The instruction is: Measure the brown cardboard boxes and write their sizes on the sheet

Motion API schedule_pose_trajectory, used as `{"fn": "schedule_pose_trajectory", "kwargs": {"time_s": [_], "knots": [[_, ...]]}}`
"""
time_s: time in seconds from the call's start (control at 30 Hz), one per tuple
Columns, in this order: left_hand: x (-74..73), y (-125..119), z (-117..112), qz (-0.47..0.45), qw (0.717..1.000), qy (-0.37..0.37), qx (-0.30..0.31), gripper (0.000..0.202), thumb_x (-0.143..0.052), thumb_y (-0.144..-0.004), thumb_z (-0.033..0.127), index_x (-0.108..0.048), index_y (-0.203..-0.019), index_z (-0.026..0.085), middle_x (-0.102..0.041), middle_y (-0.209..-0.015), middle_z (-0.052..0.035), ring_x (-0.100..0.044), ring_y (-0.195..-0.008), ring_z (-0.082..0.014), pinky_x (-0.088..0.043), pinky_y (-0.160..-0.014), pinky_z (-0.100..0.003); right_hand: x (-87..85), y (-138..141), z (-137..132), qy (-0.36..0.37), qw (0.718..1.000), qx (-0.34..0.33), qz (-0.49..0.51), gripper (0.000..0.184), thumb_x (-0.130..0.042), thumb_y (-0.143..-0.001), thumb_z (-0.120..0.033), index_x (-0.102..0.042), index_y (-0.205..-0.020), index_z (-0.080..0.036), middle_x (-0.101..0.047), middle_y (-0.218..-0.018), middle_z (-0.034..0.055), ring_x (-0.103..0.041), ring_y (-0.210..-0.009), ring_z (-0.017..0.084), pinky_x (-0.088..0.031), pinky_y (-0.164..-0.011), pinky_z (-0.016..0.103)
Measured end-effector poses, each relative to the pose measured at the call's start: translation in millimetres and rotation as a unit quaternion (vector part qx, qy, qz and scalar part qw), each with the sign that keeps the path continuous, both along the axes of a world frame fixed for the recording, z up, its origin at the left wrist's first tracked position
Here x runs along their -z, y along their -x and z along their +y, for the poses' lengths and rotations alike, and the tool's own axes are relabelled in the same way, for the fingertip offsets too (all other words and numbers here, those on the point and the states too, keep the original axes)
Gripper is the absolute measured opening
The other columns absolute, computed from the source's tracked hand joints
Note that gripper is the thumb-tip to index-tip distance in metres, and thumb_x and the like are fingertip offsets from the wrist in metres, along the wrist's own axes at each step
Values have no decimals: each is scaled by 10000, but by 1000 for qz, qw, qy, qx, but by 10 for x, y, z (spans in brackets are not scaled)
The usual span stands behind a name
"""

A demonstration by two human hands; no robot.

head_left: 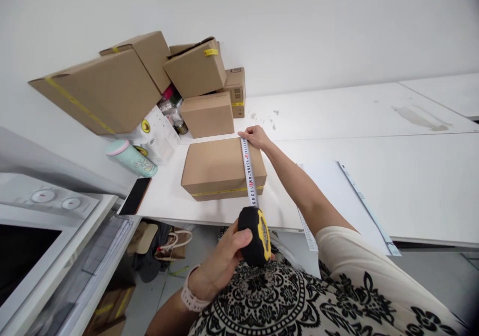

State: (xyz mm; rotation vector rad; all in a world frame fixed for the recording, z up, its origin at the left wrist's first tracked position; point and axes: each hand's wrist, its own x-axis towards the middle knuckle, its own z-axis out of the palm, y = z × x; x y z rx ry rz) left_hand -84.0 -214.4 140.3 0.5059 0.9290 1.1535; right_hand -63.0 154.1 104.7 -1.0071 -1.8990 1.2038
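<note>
A closed cardboard box (pixel 213 164) with a yellow strip along its near side lies on the white table. My left hand (pixel 228 253) is wrapped round the black and yellow case of a tape measure (pixel 255 236), just in front of the table's near edge. From the case the white blade runs across the top of the box, near its right end. At the box's far edge my right hand (pixel 256 137) pinches the end of the blade between thumb and fingers.
Several cardboard boxes (pixel 108 91) are stacked at the back left. Beside them stand a mint tumbler (pixel 132 159) and a dark phone (pixel 136 196). Paper sheets and a clipboard-like folder (pixel 344 201) lie right of my forearm. A microwave (pixel 48 216) is at far left.
</note>
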Motion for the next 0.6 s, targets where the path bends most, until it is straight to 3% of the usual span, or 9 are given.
{"fn": "schedule_pose_trajectory", "kwargs": {"time_s": [0.33,0.6], "knots": [[-58,20,-16,1,1000,9,-7,719,-801,-776,570,-614,-1333,156,-715,-1080,-133,-729,-924,-301,-556,-889,-452,-32,-21,-31,9,1000,1,6,386,-710,-786,-444,-514,-565,-195,-480,-579,-29,-418,-609,115,-337,-607,274],[42,102,-46,3,1000,14,-22,627,-809,-754,563,-701,-1196,131,-745,-1061,-161,-729,-951,-325,-595,-861,-480,-29,-26,-63,8,999,20,26,425,-713,-817,-468,-496,-571,-197,-477,-585,-29,-437,-617,119,-362,-612,271]]}}
